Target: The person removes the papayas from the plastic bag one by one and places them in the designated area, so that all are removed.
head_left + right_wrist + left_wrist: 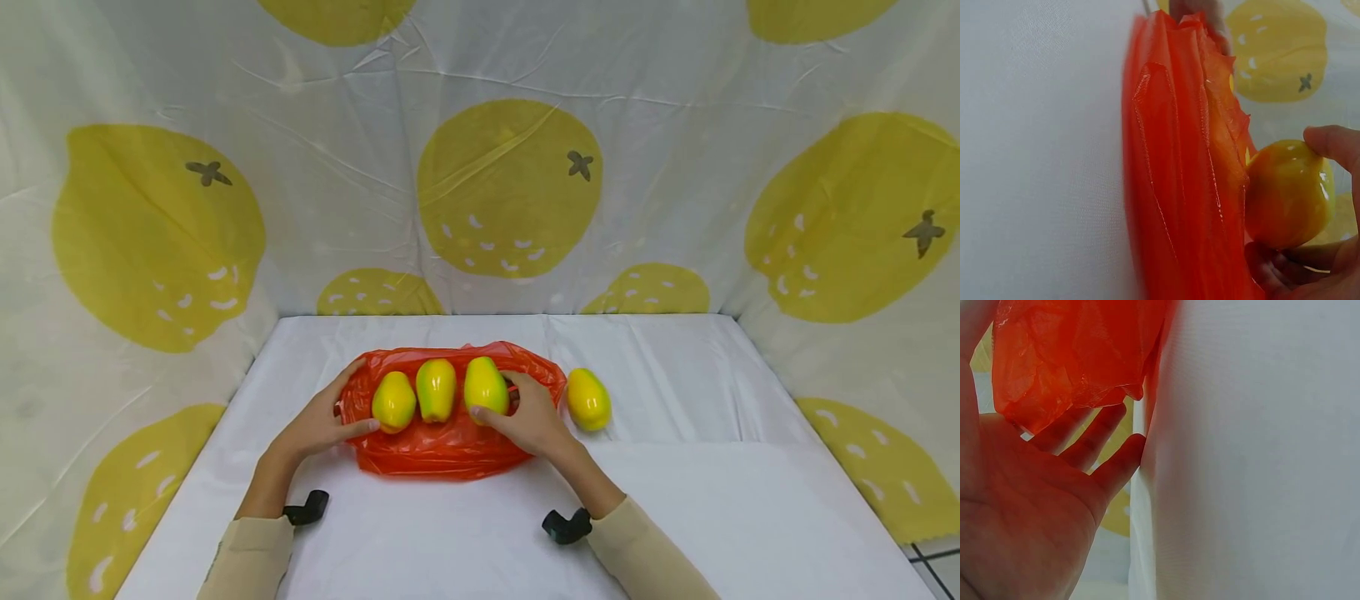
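Right hand grips yellow-green fruit at red bag, lower centre; left hand, fingers extended, touches bag's left side. Probably placing or picking, can't tell which; next move likely needs bag steady.

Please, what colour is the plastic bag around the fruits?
The plastic bag is bright red; it shows best in the head view.
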Demonstrator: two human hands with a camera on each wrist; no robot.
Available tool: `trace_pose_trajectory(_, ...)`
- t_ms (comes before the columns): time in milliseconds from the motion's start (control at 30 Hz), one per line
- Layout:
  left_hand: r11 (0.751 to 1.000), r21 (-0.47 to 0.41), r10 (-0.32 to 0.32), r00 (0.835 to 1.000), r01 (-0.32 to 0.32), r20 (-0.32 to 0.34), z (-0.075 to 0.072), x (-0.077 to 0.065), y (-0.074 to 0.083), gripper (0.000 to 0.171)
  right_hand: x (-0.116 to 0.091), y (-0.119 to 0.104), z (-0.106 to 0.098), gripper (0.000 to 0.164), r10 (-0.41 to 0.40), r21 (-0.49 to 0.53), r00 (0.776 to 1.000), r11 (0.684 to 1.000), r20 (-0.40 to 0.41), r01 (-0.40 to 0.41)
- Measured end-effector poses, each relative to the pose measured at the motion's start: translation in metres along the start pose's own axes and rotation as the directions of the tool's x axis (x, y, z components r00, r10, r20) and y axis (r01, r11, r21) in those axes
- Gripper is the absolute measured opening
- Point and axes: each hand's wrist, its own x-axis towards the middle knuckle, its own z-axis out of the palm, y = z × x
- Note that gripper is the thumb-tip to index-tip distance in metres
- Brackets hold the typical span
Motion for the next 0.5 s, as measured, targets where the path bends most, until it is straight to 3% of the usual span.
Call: trace_pose_trajectory(500,1.000,0.001,0.013,1.000,-0.013,0.004,0.000,0.000,-0.001,0.107,-0.012,0.004,-0.021,0.091,-0.007,-0.001,0.999,1.000,-0.049,0.007)
